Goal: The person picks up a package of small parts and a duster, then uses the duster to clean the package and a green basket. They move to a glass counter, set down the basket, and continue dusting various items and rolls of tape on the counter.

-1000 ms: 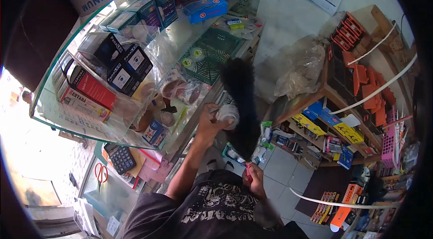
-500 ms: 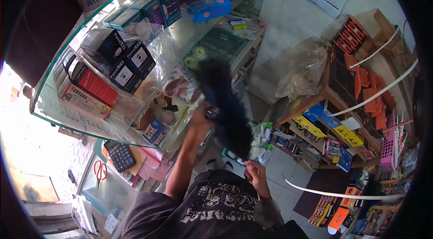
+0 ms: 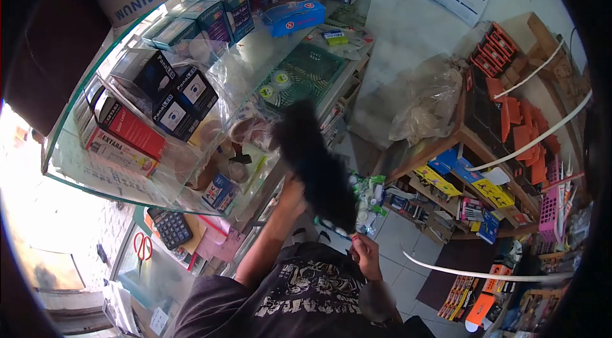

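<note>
A dark fluffy duster stretches up and to the left in the middle of the view, its head over the edge of the glass counter. Its red handle end is gripped by my right hand, fingers wrapped round it in front of the dark shirt. My left hand is by the counter's side, partly behind the duster; its fingers are hidden. Near the duster's tip lies a green patterned tray with two round yellow-green items on it.
The glass counter holds PanaLED boxes, bulb boxes and a blue box. A calculator and red scissors lie at lower left. Stocked wooden shelves stand at right, crossed by white cables.
The duster head has shifted slightly down and left, uncovering more of the green tray. My left hand has moved a little lower and is now more hidden behind the duster.
</note>
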The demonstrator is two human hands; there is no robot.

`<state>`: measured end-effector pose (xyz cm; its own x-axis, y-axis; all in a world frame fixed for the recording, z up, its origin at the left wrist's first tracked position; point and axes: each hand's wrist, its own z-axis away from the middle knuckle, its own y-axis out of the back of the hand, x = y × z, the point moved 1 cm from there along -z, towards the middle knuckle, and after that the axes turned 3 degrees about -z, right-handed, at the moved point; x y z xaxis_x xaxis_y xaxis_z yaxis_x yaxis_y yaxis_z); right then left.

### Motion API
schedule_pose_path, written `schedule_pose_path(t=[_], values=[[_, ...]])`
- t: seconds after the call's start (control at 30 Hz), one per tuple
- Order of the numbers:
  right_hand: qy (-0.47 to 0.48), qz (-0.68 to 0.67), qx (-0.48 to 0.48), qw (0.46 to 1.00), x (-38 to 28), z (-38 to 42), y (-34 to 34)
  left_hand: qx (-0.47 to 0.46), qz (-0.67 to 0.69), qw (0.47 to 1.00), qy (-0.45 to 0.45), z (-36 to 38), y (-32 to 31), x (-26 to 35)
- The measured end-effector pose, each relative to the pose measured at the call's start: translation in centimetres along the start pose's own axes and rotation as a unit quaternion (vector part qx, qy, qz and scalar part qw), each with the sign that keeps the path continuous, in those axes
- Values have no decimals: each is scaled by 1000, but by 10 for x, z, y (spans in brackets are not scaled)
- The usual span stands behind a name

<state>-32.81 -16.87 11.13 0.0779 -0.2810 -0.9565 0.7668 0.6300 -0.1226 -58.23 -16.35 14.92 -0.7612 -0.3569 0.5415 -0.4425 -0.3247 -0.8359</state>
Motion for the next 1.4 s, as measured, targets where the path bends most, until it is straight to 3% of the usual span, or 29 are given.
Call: schedule_pose_path(t=[0.1, 0.17, 0.23, 0.3, 0.37, 0.43, 0.57, 0.63, 0.7, 0.77, 0.8, 0.87, 0.93, 0.97, 1.03, 1.07, 1.13, 1.17, 1.23, 1.4], values=[[-15, -32, 22, 999, -1, 5, -5, 75, -102, 991, -47, -15, 12, -11], [-3, -12, 26, 1000, 17, 5, 0, 55, -92, 994, -17, -9, 9, -6], [28, -9, 67, 997, 22, 0, 13, 38, -76, 996, 10, -11, 4, -6], [-33, -87, 167, 982, 4, -11, 22, 49, -100, 994, -19, -13, 5, -9], [-33, -162, 118, 979, -8, -25, 26, 46, -122, 991, -41, -18, 18, -19], [3, -320, 97, 942, 2, -41, 27, 13, -275, 959, -67, -19, 23, -26], [-14, -336, 114, 935, 17, -64, 33, 2, -262, 964, -38, -16, 16, -39], [-17, -355, 109, 928, 24, -70, 36, -57, -398, 914, -63, -14, 26, -54], [-53, -376, 96, 920, 29, -75, 34, -80, -417, 902, -83, -7, 34, -65], [-58, -415, 61, 906, 30, -84, 30, -223, -593, 756, -163, -3, 38, -71], [-84, -359, 72, 927, 24, -91, 23, -250, -592, 751, -150, -1, 41, -76], [-110, -250, 92, 958, -5, -99, 5, -261, -623, 719, -164, 1, 34, -74], [-115, -238, 96, 960, -12, -113, 0, -265, -677, 664, -177, 1, 21, -63], [-121, -221, 105, 962, -16, -119, -2, -263, -680, 661, -178, -1, 15, -58], [-105, -244, 103, 959, -25, -134, -3, -139, -711, 644, -247, -7, 8, -49], [-87, -248, 102, 959, -28, -144, -3, -136, -712, 642, -249, -12, 10, -47], [-48, -271, 112, 955, -43, -161, -6, -46, -530, 845, -61, -21, 17, -43], [-48, -271, 107, 955, -52, -170, -9, -42, -531, 844, -65, -27, 20, -39], [3, -241, 143, 960, -67, -188, -16, -87, -365, 922, 89, -43, 18, -29], [65, -231, 128, 962, -113, -227, -39, 29, -369, 929, 10, -97, -18, -9]])
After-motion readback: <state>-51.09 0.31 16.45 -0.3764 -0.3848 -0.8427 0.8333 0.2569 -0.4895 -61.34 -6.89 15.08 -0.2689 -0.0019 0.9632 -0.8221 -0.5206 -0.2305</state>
